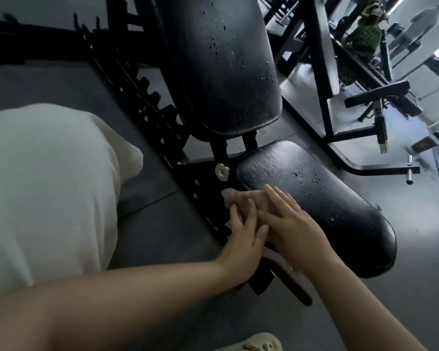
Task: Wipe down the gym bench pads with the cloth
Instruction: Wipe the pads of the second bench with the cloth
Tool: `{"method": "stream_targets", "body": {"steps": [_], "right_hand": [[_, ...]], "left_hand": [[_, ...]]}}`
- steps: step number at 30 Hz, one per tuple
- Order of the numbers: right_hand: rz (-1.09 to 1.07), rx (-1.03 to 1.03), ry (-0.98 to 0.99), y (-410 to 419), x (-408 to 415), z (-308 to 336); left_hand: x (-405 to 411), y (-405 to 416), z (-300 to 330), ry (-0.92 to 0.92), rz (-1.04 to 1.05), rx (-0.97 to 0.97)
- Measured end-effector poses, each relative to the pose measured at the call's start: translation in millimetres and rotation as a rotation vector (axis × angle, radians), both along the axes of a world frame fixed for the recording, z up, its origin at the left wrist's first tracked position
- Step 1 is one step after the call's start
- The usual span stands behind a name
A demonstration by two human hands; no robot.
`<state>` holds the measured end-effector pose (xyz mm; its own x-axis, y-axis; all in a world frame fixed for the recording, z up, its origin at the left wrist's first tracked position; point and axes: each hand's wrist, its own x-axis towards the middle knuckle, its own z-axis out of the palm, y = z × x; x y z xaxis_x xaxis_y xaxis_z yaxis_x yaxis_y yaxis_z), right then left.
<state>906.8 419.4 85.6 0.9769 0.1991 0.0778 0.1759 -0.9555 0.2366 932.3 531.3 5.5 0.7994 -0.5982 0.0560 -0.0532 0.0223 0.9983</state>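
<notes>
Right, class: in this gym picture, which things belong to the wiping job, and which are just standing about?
Part of the job:
- cloth, pressed flat under both hands
- left hand
- right hand
- seat pad, speckled with droplets
- back pad, also speckled

Just standing about:
- second bench behind
- black rack frame
- grey floor
</notes>
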Motion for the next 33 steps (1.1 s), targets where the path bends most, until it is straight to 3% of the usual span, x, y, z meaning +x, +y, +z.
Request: {"method": "stream_targets", "body": {"steps": [5,15,23,30,33], "right_hand": [[0.005,0.145,-0.095,0,-9,12],[-0.110,-0.018,-0.199,-4,-7,1],[-0.118,-0.027,-0.219,-5,-4,-3],[-0.180,-0.017,-0.201,-2,-4,0],[-0.219,-0.016,-0.193,-5,-7,-1]], "left_hand": [[-4,-13,-3,0.029,0.012,-0.007],[23,-22,7,0.080,0.183,-0.127],[44,-20,5,0.063,0.274,-0.182],[76,-8,11,-0.116,0.272,-0.053],[112,-9,14,-0.136,0.147,0.070]]}}
